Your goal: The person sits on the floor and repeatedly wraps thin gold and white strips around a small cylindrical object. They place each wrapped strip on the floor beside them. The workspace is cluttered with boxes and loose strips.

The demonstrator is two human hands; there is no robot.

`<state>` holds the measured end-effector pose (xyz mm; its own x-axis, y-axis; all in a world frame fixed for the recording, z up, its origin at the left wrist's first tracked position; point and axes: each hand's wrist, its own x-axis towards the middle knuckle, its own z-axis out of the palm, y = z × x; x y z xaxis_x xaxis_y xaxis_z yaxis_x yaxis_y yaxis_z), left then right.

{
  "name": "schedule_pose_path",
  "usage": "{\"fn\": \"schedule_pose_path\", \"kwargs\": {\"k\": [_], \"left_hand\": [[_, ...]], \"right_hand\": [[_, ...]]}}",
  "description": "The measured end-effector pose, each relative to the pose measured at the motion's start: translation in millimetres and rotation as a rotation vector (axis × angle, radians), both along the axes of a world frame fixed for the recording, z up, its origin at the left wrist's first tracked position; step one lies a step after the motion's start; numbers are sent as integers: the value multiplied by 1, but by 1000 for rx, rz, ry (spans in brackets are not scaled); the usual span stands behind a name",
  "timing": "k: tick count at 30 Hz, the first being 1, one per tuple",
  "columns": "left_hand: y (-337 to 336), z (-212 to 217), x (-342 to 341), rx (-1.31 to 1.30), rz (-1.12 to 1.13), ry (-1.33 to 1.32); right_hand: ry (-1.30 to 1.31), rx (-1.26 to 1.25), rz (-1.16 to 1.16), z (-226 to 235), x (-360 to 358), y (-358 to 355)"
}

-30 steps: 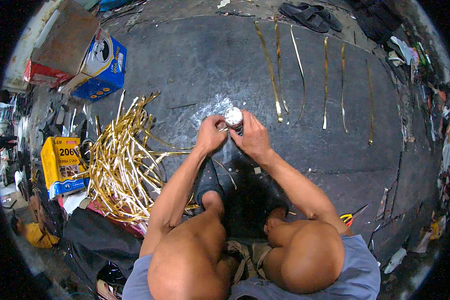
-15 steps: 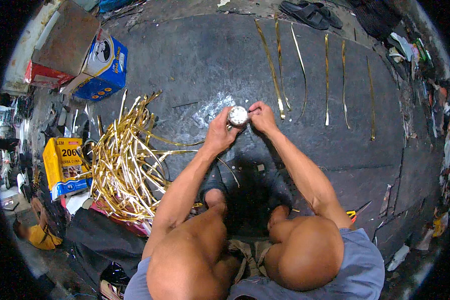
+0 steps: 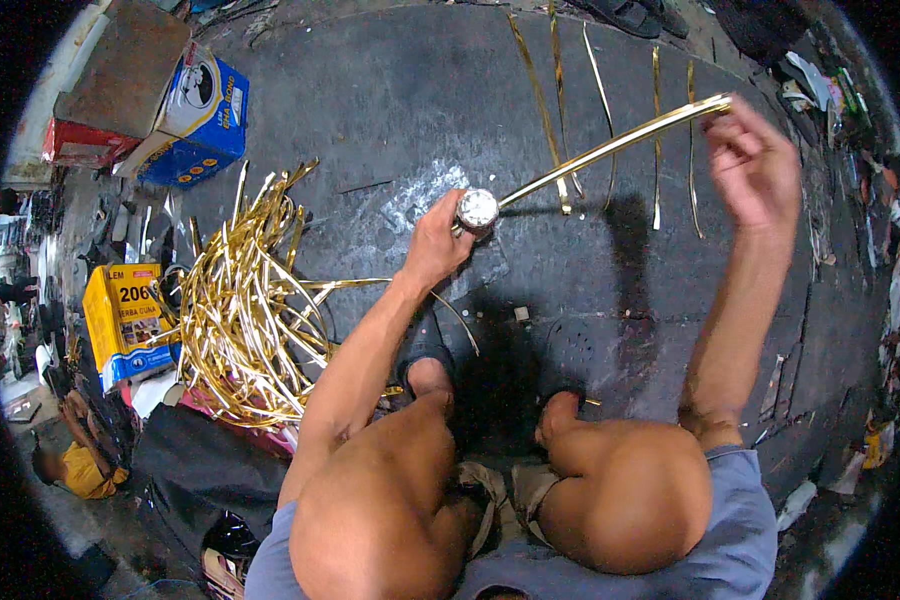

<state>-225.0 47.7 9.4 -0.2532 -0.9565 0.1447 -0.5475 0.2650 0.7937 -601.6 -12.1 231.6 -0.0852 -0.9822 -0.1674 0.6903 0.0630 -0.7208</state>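
Left hand (image 3: 435,243): grip wrapped round white-topped cylinder (image 3: 477,207)
Right hand (image 3: 755,165): grip pinching far end of gold strip (image 3: 670,121)
Strip path: straight, cylinder to right hand, crossing over laid-out strips (image 3: 657,190)
Gold tangle (image 3: 250,310): beside left forearm

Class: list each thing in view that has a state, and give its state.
Round container: held, whitish end facing up
Left hand: curled around the container
Gold strip: extended, nearly straight
Right hand: closed on the strip's end
Strip heap: tangled
Laid-out strips: lying separately
Yellow box: open or shut unclear
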Motion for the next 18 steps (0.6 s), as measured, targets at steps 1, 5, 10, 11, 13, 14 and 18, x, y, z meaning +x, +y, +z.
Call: {"fn": "schedule_pose_path", "kwargs": {"k": [1, 5, 10, 11, 13, 14, 18], "left_hand": [[0, -1, 0, 18, 1, 1], [-4, 13, -12, 41, 13, -25], [21, 11, -18, -93, 111, -25], [38, 9, -13, -131, 183, -75], [73, 3, 5, -112, -30, -188], [82, 11, -1, -95, -274, -331], [105, -17, 7, -172, -722, -728]], "right_hand": [[-42, -128, 64, 10, -15, -2], [205, -251, -182, 71, -50, -39], [293, -281, -382, 82, -132, -135], [304, -230, -470, 89, -126, -136], [196, -324, -528, 84, -154, -123], [31, -673, -91, 70, -197, -99], [-110, -295, -635, -21, -251, -35]]}}
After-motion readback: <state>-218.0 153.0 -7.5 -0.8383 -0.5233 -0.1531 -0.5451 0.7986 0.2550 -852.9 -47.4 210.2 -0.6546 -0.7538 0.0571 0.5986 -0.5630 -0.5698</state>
